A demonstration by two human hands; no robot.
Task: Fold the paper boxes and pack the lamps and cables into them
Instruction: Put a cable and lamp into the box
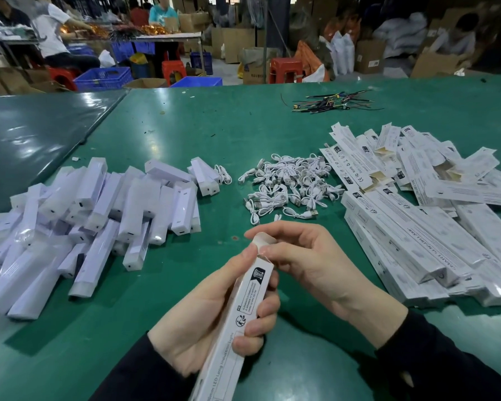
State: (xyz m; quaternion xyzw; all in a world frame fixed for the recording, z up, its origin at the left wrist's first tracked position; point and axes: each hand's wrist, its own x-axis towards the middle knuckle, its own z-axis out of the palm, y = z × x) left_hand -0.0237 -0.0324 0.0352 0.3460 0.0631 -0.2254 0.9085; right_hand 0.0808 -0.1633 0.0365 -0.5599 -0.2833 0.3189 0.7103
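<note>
Mostly green table (272,134) (glossy), cluttered workshop behind

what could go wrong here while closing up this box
The right hand pinches the end flap of the paper box while the left hand grips its body: squeezing could crease the thin card. Whether a cable is already inside cannot be seen, so it might get sealed without one.
</note>
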